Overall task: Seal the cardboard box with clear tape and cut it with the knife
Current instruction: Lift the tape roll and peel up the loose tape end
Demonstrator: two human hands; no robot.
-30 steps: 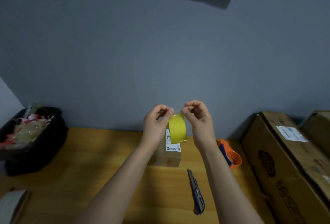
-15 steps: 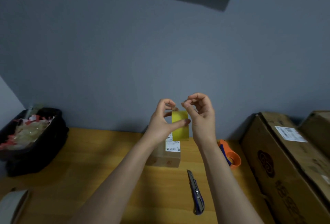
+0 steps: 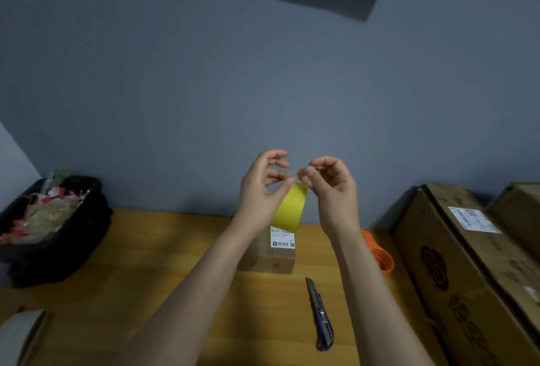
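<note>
Both my hands are raised above the wooden table. My left hand (image 3: 263, 190) holds a yellowish roll of tape (image 3: 289, 209) between thumb and fingers. My right hand (image 3: 330, 184) pinches the thin clear tape end at the top of the roll. Below and behind them a small cardboard box (image 3: 270, 257) with a white label sits on the table. A utility knife (image 3: 320, 313) with a blue-grey handle lies in front of the box, blade pointing away from me.
An orange tape dispenser (image 3: 380, 257) lies right of the box. Large cardboard cartons (image 3: 467, 263) line the right edge. A black bin (image 3: 58, 237) of scrap tape stands at the left. Another tape roll (image 3: 20, 336) sits at the near left corner.
The roll has tilted and turned in my left hand. My right fingers have shifted to pinch the tape end at the roll's top, with the hands a little further apart.
</note>
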